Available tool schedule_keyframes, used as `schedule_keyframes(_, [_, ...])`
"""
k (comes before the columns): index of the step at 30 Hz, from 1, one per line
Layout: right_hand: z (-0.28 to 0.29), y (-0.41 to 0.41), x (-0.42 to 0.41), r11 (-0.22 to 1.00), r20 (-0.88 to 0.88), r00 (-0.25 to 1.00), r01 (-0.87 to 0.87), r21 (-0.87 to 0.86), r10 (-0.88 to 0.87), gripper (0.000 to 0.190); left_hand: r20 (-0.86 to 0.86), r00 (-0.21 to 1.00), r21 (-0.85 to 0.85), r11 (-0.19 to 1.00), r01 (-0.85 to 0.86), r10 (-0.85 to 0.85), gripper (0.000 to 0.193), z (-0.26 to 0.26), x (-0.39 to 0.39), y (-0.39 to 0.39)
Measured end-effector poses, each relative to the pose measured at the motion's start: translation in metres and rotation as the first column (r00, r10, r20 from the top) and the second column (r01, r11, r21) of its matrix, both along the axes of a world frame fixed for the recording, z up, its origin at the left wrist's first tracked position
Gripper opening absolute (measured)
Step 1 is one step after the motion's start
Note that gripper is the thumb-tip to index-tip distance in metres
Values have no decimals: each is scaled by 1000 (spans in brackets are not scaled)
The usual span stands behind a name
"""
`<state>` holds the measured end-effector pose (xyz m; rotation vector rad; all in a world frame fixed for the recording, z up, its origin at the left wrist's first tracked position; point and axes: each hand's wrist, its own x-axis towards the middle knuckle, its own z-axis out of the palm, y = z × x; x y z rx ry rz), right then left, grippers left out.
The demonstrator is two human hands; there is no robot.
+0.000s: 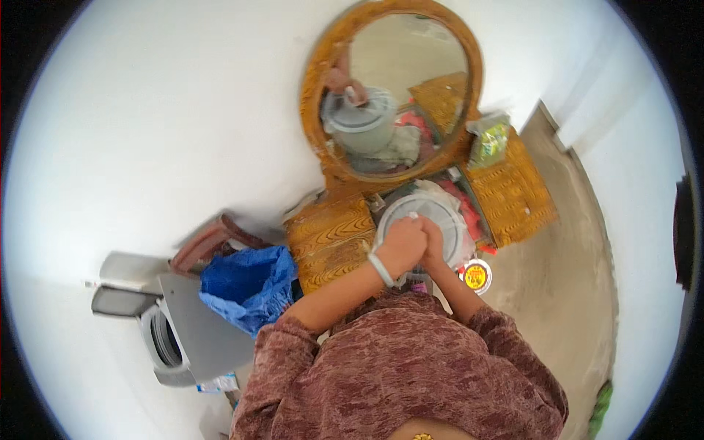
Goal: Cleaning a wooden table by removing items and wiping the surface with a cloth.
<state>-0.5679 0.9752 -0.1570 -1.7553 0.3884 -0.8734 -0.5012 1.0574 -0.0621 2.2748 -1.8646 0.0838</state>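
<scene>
My left hand (402,241), with a pale band at the wrist, is pressed against my right hand (433,236). Both have curled fingers and meet above the lid of a round translucent plastic bucket (454,228). A small white item (413,215) pokes out between the fingertips; blur hides what it is and whether it belongs to the lid. The bucket sits in the low middle part of a wooden dressing table (330,242), on crumpled cloth or plastic. In its oval mirror (407,49) the bucket and a hand over the lid are reflected.
Right of the bucket are a green packet (491,140) on the wooden top and a round tub with a yellow label (476,276). To the left, a blue bag (247,280) stands before a reddish-brown chair (212,242). A grey washing machine (203,330) has its lid raised.
</scene>
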Motion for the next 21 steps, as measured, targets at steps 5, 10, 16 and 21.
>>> schedule_keyframes(5, [-13,2,23,877,-339,936,-236,-419,90,27,-135,983,118,987,-106,122,14,14,4,-26])
schedule_keyframes(10, [-69,-28,2,915,-329,899,-361,-179,290,30,-133,983,13,992,-126,127,14,-12,6,-38])
schedule_keyframes(16, [-18,-31,-1,926,-208,906,-377,-7,368,38,-495,869,-79,996,-41,-3,18,-1,36,-11])
schedule_keyframes(21, [15,-31,1,904,-511,761,-236,356,400,42,-698,716,-287,923,-257,-18,44,-48,63,26])
